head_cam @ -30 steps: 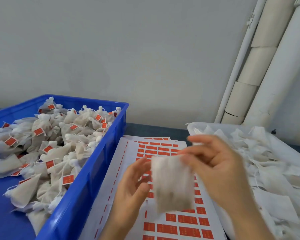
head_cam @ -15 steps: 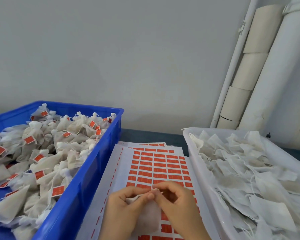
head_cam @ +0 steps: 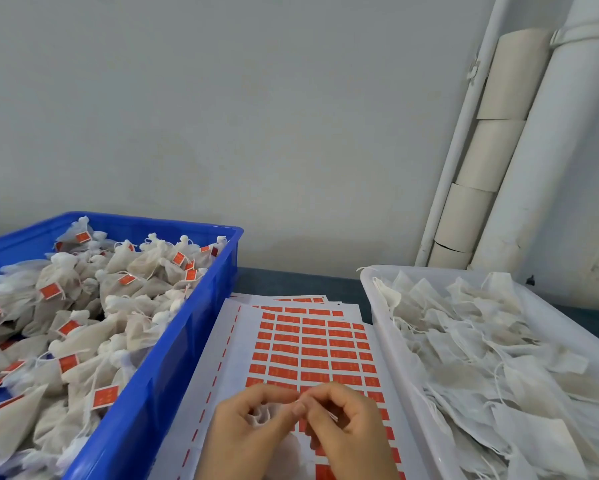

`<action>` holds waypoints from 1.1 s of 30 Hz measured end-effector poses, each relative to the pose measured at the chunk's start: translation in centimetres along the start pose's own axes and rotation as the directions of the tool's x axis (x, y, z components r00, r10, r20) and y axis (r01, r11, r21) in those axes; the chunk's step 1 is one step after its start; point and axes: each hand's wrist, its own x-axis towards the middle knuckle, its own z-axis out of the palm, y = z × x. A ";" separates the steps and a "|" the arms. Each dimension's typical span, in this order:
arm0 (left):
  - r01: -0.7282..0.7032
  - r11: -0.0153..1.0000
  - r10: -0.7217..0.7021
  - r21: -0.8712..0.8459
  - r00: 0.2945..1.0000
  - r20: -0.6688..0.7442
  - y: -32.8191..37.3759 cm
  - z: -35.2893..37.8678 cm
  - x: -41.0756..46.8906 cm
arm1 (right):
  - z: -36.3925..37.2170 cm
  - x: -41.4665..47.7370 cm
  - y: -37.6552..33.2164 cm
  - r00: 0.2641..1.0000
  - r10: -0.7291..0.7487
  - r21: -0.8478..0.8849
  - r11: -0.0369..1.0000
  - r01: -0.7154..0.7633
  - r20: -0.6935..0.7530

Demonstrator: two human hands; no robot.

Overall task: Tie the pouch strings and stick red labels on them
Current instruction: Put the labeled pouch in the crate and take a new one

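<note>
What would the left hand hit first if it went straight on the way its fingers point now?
The right hand: the left hand, pinching the gathered neck of a white mesh pouch, points rightward and its fingertips seem to touch the right hand's. Depth is unclear.

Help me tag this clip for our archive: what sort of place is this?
Probably a small hand-packing workstation: a blue crate holds tied pouches bearing red tags, a white tray holds untied pouches, and sheets of red labels lie between them.
</note>
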 end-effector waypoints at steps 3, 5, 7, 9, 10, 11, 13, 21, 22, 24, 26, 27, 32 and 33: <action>0.018 0.998 -0.017 0.058 1.000 -0.023 0.0 -0.1 0.1 | 0.2 -0.1 0.2 0.999 -0.011 0.023 1.000 0.012 -0.032; 0.029 0.996 -0.027 0.081 0.999 -0.024 0.0 0.0 0.1 | 0.4 -0.1 0.3 0.997 0.000 0.049 0.999 0.004 -0.078; 0.055 0.996 -0.053 0.075 0.998 -0.029 0.0 0.1 0.2 | 0.3 0.1 0.3 0.992 0.051 0.126 0.991 -0.036 -0.118; 0.079 0.995 -0.078 0.067 0.997 -0.018 0.0 0.1 0.2 | 0.0 0.3 0.0 0.986 0.133 0.281 0.955 -0.099 -0.103; 0.085 0.994 -0.084 0.063 0.996 -0.010 0.0 0.0 0.2 | -0.2 0.3 -0.2 0.981 0.179 0.398 0.907 -0.136 -0.072; 0.089 0.994 -0.089 0.064 0.996 0.000 -0.1 0.0 0.3 | -0.3 0.4 -0.5 0.974 0.224 0.526 0.832 -0.174 -0.032; 0.089 0.993 -0.090 0.071 0.996 0.010 -0.1 -0.2 0.3 | -0.4 0.3 -0.9 0.951 0.305 0.721 0.646 -0.250 0.056; -0.038 0.980 0.029 0.196 0.998 0.053 -0.5 -0.4 0.4 | -0.5 0.9 -0.5 0.908 0.394 0.875 0.378 -0.302 0.143; -0.046 0.978 0.036 0.204 0.998 0.052 -0.2 -0.3 0.3 | -0.5 1.1 -0.4 0.906 0.397 0.874 0.377 -0.307 0.147; -0.073 0.976 0.066 0.205 0.997 0.044 0.0 -0.2 0.2 | -0.5 1.2 -0.4 0.903 0.401 0.868 0.381 -0.319 0.156; -0.091 0.977 0.084 0.193 0.996 0.041 -0.1 -0.3 0.3 | -0.4 1.3 -0.4 0.896 0.416 0.860 0.389 -0.330 0.156; -0.090 0.980 0.084 0.177 0.995 0.045 -0.2 -0.3 0.3 | -0.3 1.3 -0.5 0.894 0.423 0.856 0.397 -0.330 0.149; -0.123 0.953 0.095 0.275 0.989 0.111 -0.6 -0.2 -0.4 | -0.3 1.3 -0.7 0.881 0.454 0.836 0.425 -0.347 0.134; -0.140 0.944 0.099 0.298 0.984 0.149 -0.6 -0.7 0.1 | -0.3 1.3 -0.8 0.876 0.461 0.824 0.436 -0.361 0.140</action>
